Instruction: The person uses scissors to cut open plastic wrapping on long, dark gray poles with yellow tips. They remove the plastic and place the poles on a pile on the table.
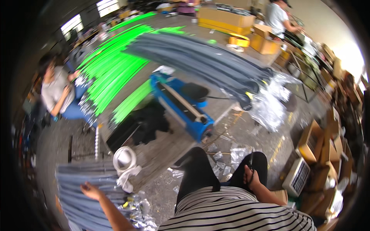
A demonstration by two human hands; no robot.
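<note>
My left hand (91, 191) reaches over a stack of long grey tubes (83, 208) at the lower left, its fingers parted and holding nothing. Whether the fingertips touch the tubes is hard to tell. Next to that stack, a white roll of strip (125, 159) lies on the table corner with a loose end hanging down. By my right thigh, my right hand (251, 177) is closed around a slim dark tool (252, 161) that points up; its exact kind is blurred. Ahead of my knees sits a blue bench device (181, 107) with a light bar along its top.
Bright green rods (115, 69) and a pile of long grey tubes (200, 61) in clear plastic cover the table's far side. Black cloth (148, 123) lies near the blue device. A person (58, 90) sits at the left. Cardboard boxes (310, 142) crowd the right.
</note>
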